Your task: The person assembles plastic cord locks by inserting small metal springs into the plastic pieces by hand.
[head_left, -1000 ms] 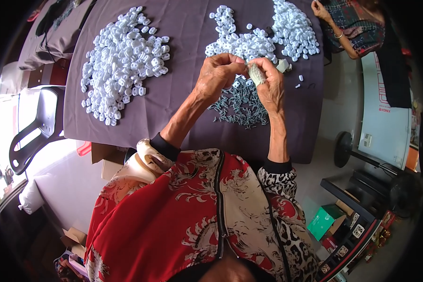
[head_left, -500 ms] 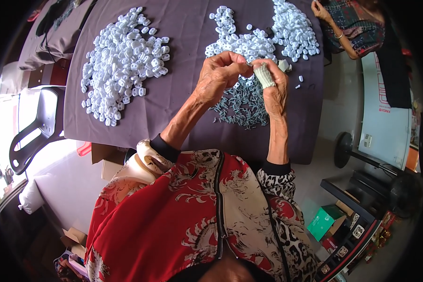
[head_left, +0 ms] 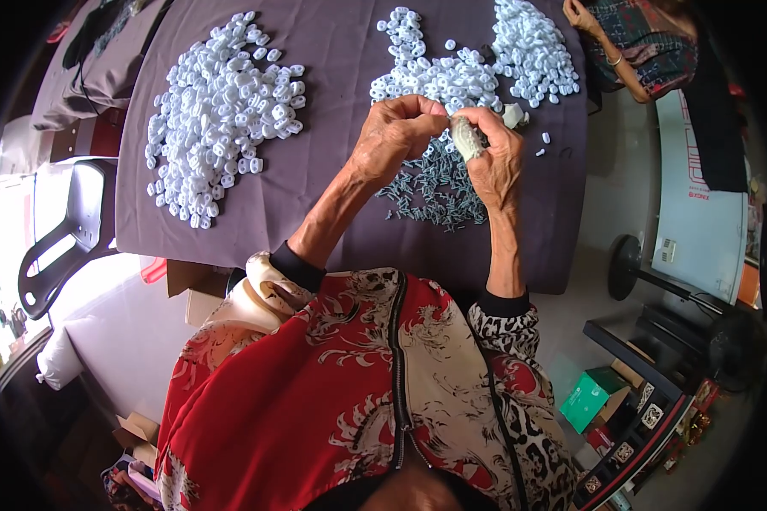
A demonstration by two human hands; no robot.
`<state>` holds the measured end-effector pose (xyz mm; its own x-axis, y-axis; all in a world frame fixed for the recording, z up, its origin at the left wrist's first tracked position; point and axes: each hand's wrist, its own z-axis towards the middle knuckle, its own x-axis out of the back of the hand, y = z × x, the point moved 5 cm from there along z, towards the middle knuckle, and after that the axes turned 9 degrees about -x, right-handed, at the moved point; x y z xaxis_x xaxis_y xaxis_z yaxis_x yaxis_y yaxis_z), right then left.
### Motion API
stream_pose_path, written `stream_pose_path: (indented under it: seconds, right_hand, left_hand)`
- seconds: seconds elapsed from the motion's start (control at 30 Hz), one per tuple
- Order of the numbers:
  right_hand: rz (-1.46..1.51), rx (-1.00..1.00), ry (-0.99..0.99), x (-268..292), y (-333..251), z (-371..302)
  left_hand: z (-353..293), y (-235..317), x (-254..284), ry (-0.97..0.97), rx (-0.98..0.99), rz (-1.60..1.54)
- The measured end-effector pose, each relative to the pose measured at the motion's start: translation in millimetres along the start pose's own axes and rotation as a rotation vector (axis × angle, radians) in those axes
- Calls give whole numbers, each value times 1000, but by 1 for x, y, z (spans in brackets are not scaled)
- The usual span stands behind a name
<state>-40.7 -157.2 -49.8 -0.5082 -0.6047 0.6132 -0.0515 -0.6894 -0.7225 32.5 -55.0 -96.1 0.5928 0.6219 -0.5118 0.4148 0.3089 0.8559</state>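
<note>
My left hand (head_left: 396, 136) and my right hand (head_left: 496, 157) meet above the purple cloth-covered table (head_left: 332, 85), fingertips pinched together around a small pale white plastic piece (head_left: 466, 136). My right hand wraps it; my left fingers touch its top. Directly beneath the hands lies a heap of small dark grey metal parts (head_left: 435, 187). Beyond the hands is a pile of white plastic pieces (head_left: 477, 60), and a larger pile of the same white pieces (head_left: 222, 111) lies to the left.
Another person's arm with a bracelet (head_left: 601, 43) rests at the table's far right corner. A black chair (head_left: 68, 230) stands left of the table. A fan base (head_left: 626, 264) and a shelf with a green box (head_left: 592, 400) are on the right.
Both hands have stayed above the grey parts, shifting slightly; the white piece has turned in my right fingers and my left fingertips have closed onto its top.
</note>
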Motion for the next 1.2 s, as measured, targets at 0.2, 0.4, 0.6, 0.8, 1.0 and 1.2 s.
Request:
stream_pose_path:
  seconds: [0.2, 0.4, 0.6, 0.8, 1.0, 1.2]
  right_hand:
    - [588, -366, -175, -7, 15, 0]
    - [619, -389, -198, -7, 19, 0]
    - [613, -448, -221, -10, 21, -1]
    - [568, -471, -154, -9, 22, -1]
    - [540, -436, -131, -10, 23, -1]
    - [435, -359, -79, -11, 19, -2]
  left_hand:
    - [-2, 14, -10, -37, -120, 104]
    - [-2, 15, -12, -84, -250, 166]
    - [-2, 17, -9, -109, -336, 340]
    - [-4, 28, -13, -58, -584, 684]
    - [-3, 18, -10, -98, -672, 794]
    - [-2, 15, -6, -57, -687, 822]
